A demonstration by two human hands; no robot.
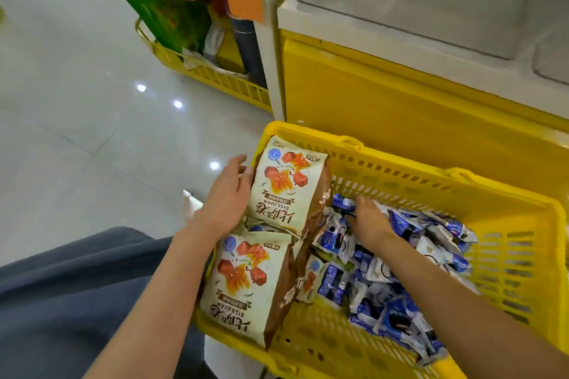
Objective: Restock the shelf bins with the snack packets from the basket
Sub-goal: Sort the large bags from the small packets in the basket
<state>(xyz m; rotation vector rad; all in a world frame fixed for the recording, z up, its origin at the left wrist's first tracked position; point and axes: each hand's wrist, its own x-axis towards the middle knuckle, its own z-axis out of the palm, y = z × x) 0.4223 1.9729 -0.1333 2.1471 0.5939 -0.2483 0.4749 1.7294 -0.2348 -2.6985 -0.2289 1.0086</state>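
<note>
Pale glossy floor tiles (77,101) run up to a yellow-fronted shelf (400,101) with a clear bin (400,9) on top. Below it I see the yellow basket (400,169). My left hand (226,194) lies flat, fingers straight, against the upper cream bag (286,191) (a second cream bag (249,283) stands nearer me). My right hand (369,218) reaches into the blue-and-white packets (397,295); its fingers are buried, so I cannot tell its grip.

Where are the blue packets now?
Head view: the blue packets lie heaped in the yellow basket's right half, under the right hand, just right of the two big cream bags.
</note>
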